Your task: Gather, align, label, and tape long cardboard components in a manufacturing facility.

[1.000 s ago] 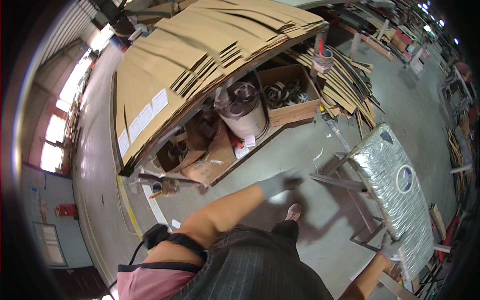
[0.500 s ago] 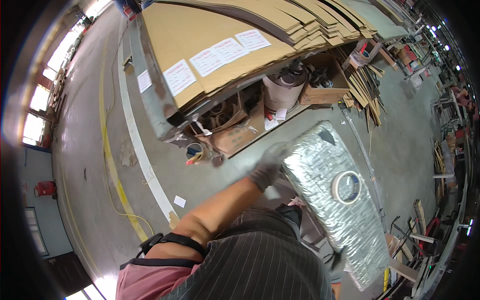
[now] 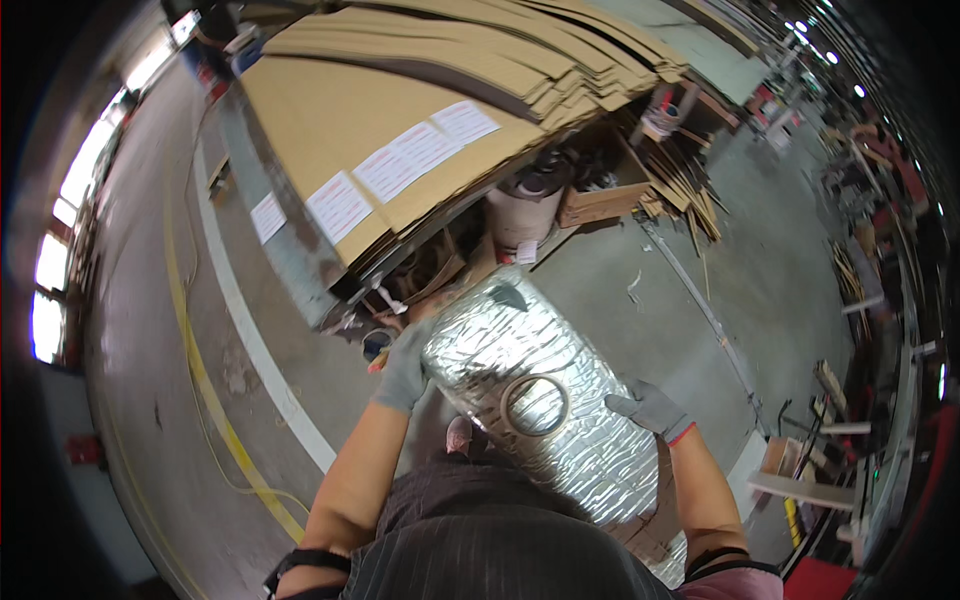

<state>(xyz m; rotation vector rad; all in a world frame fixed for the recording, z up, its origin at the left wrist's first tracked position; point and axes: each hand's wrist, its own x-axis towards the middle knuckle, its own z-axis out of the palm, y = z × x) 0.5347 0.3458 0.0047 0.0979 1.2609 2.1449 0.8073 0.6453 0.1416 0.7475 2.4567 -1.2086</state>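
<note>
Head view shows both gloved hands now gripping the long silver foil-wrapped quilted panel (image 3: 540, 400), left hand (image 3: 405, 368) on its near-left edge, right hand (image 3: 652, 410) on its right edge, where a second ago only the left reached out, so it is lifted before the torso.

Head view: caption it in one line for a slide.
Gloved left hand and right hand grip a silver foil-wrapped panel beside stacked cardboard sheets.

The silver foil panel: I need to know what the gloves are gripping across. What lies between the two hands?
In the head view, only the silver foil panel with its tape roll spans between left hand and right hand.
</note>
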